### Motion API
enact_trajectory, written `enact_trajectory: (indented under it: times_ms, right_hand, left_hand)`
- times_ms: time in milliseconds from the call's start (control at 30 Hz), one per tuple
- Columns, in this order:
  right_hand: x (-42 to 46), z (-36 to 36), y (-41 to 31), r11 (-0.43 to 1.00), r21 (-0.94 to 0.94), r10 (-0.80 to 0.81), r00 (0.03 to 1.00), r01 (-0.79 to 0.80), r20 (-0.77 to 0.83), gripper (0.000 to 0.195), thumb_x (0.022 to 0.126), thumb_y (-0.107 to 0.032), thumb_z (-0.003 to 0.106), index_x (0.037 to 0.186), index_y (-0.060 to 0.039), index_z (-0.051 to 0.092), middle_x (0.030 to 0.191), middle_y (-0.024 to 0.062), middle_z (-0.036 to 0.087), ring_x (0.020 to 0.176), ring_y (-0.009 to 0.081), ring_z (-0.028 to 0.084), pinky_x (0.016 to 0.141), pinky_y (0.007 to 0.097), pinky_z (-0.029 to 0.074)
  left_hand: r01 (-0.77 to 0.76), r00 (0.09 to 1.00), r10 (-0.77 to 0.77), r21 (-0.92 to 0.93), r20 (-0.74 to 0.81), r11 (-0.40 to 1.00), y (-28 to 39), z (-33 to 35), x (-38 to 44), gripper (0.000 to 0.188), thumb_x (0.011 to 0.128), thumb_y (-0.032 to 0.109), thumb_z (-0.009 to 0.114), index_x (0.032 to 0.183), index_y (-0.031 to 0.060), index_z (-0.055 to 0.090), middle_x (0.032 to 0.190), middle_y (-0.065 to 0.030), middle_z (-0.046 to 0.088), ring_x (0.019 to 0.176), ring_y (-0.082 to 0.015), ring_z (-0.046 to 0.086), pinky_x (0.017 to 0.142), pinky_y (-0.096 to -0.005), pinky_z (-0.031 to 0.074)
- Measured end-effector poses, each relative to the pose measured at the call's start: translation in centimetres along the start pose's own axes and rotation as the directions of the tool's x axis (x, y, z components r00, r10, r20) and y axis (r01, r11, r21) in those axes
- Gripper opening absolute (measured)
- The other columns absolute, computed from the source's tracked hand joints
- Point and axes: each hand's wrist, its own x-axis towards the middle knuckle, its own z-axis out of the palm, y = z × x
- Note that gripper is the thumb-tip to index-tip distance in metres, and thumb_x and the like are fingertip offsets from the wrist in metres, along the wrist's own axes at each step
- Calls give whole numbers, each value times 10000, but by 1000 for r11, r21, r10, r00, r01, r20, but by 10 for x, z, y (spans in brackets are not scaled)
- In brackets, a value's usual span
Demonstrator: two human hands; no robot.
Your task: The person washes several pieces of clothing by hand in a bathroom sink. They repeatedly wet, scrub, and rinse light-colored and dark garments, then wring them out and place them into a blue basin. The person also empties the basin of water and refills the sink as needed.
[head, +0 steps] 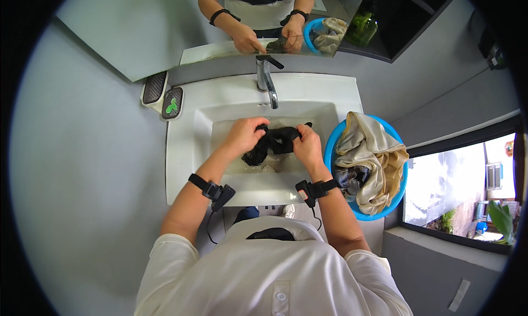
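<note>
A wet black cloth item [281,139] is stretched between my two hands, low over the basin of a white washbasin [181,151]. My left hand [245,135] pinches its bunched left part, and a dark fold hangs below into the cloudy water [222,145]. At the right end, my right hand [308,145] grips the cloth between thumb and fingers. A small gap shows through the middle of the cloth. Its exact kind cannot be told. Something pale lies under the water near the front of the basin.
A chrome faucet [268,83] with a dark lever stands behind the basin, below a mirror [136,31]. At right, a blue plastic tub [330,151] holds beige satiny fabric [371,163] and dark cloth. Two lidded containers [172,103] sit at the left corner. A window [449,184] is farther right.
</note>
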Motion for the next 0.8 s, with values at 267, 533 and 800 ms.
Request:
enact_trajectory:
  times_ms: [267,533,800]
  right_hand:
    - [-10,2,0,996,23,85,981,-90,175,147,775,-51,589,909,4,610,863,221,622,827,413,605,722,433,484]
    - [-17,-5,17,1000,-19,21,991,-18,133,112,744,-10,597,853,10,581,820,211,618,798,399,603,720,432,479]
    - [-14,3,16,998,-66,21,999,-19,36,277,764,-67,658,1029,-27,586,1053,170,555,931,335,567,796,370,491]
  left_hand:
    - [-45,985,43,6,164,999,3,50,-2,333,789,215,727,1094,97,663,831,-112,678,730,-272,635,716,-362,497]
    - [-4,913,80,-187,399,982,-5,31,6,203,888,109,598,1069,74,682,667,-62,585,599,-112,479,597,-297,432]
    - [186,889,-38,-284,457,941,-2,19,7,327,946,216,564,686,19,535,607,79,395,589,-53,337,509,-271,304]
